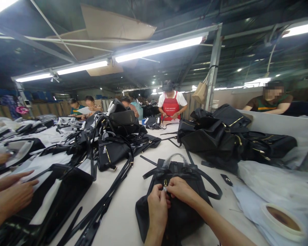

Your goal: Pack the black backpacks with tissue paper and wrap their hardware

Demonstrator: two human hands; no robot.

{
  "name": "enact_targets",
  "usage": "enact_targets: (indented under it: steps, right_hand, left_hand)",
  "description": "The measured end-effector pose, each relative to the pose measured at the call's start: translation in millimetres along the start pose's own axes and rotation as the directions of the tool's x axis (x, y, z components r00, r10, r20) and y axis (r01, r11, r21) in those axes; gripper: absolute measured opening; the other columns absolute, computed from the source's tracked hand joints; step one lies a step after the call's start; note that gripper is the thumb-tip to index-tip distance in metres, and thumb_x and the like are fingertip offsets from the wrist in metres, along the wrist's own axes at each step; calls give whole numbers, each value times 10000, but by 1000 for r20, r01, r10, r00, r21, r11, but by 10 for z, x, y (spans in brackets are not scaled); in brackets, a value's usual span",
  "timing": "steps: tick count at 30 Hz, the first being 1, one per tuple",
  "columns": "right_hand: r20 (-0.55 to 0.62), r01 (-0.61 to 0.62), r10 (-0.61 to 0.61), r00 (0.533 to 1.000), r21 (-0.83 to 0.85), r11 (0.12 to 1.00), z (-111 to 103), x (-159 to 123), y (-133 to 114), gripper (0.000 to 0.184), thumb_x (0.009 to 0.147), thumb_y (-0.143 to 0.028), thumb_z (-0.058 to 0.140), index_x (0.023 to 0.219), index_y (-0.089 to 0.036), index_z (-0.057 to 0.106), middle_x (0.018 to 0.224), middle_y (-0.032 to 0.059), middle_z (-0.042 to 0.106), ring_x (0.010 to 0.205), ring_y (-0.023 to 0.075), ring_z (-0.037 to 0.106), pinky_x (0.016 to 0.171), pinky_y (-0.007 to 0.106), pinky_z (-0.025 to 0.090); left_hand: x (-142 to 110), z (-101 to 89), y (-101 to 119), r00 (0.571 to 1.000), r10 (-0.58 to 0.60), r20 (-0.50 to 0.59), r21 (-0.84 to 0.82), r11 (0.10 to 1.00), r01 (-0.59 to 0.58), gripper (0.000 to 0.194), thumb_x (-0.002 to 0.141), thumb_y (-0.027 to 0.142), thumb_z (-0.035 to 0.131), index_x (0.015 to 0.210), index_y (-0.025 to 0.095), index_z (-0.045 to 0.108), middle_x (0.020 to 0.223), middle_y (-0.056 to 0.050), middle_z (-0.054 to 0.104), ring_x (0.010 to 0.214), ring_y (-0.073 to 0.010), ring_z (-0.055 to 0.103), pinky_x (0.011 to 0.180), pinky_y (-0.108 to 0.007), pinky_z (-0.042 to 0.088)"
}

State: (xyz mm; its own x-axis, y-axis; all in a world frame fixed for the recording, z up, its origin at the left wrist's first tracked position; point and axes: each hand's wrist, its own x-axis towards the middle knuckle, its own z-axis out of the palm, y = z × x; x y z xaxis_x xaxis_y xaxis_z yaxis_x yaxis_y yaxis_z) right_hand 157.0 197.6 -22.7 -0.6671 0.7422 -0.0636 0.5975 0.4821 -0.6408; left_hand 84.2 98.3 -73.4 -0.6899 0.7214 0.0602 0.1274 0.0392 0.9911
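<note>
A black backpack (184,218) lies on the table in front of me, its carry handle (176,157) wrapped in clear film and its straps spread to the sides. Both my hands meet over its upper front, at a small gold zipper pull (165,182) with a bit of clear wrap on it. My left hand (157,201) pinches the lower end of the pull. From the right, my right hand (181,189) has its fingers closed against the same spot; its fingertips are partly hidden.
Piled black bags stand at the right (215,140) and centre left (115,150). Long black straps (105,201) run along my left. A tape roll (283,220) rests on plastic film at the right. A co-worker's hands (15,198) handle a black bag at the left; other people sit or stand beyond.
</note>
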Motion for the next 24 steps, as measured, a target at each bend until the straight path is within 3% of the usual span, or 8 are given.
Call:
enact_targets:
  steps: [3, 5, 9, 12, 15, 18, 21, 24]
  right_hand:
    - [-4, -4, 5, 1000, 7, 1000, -6, -16, -11, 204, 687, -169, 517, 490, -189, 564, 484, 11, 618, 509, 131, 563, 498, 225, 342]
    - [-8, -1, 1, 1000, 13, 1000, -9, -27, -19, 209, 687, -165, 514, 486, -188, 565, 487, 14, 620, 519, 132, 569, 507, 224, 350]
    - [-19, 8, -7, 1000, 26, 1000, -10, -40, -23, 214, 700, -162, 512, 498, -183, 581, 503, 20, 631, 538, 135, 574, 513, 224, 353]
    - [-11, -1, 2, 1000, 50, 999, -14, -40, -20, 232, 693, -141, 515, 470, -175, 567, 480, 14, 604, 516, 120, 548, 506, 214, 351]
    - [50, -65, 60, 997, 102, 993, -37, -63, -42, 240, 690, -124, 493, 465, -172, 564, 436, -10, 561, 389, 88, 465, 430, 203, 330]
    - [145, -163, 140, 979, 161, 973, -78, -116, -97, 247, 704, -116, 465, 482, -172, 557, 400, -20, 542, 294, 74, 421, 351, 187, 327]
    - [196, -224, 183, 963, 212, 951, -93, -162, -144, 229, 729, -121, 482, 513, -174, 539, 413, -11, 568, 315, 85, 499, 347, 169, 386]
    - [169, -239, 201, 965, 246, 940, -52, -176, -143, 164, 759, -147, 516, 601, -193, 510, 422, -15, 583, 347, 115, 555, 353, 181, 417]
  left_hand:
    - [-22, -3, -21, 998, 61, -5, 25, 998, -61, 479, 892, 249, 426, 1358, 138, 420, 639, 10, 602, 532, -149, 579, 496, -222, 472]
    - [-40, -8, -35, 994, 110, 6, 49, 993, -110, 479, 904, 266, 423, 1373, 167, 433, 636, 9, 602, 530, -149, 565, 501, -222, 459]
    - [-68, -21, -27, 981, 192, 38, 86, 977, -195, 342, 921, 288, 399, 1150, 182, 630, 666, -17, 611, 540, -138, 555, 538, -228, 452]
    - [-74, -20, 19, 977, 209, 33, 64, 975, -211, 282, 905, 277, 416, 977, 175, 669, 661, -19, 611, 531, -131, 550, 520, -228, 444]
    - [-55, -12, 87, 1000, 29, -7, -145, 989, -29, 148, 834, 267, 533, 868, 154, 624, 616, -9, 606, 510, -131, 557, 484, -223, 448]
    - [-11, -19, 166, 988, -147, 44, -334, 930, 153, 150, 782, 282, 603, 828, 143, 571, 595, -6, 605, 494, -123, 567, 481, -225, 474]
    - [21, -49, 236, 969, -218, 113, -391, 887, 245, 189, 763, 300, 628, 803, 132, 552, 593, -9, 599, 471, -90, 544, 472, -203, 466]
    - [10, -75, 276, 953, -258, 162, -422, 854, 303, 203, 743, 293, 649, 788, 124, 546, 596, -8, 593, 456, -61, 516, 452, -174, 438]
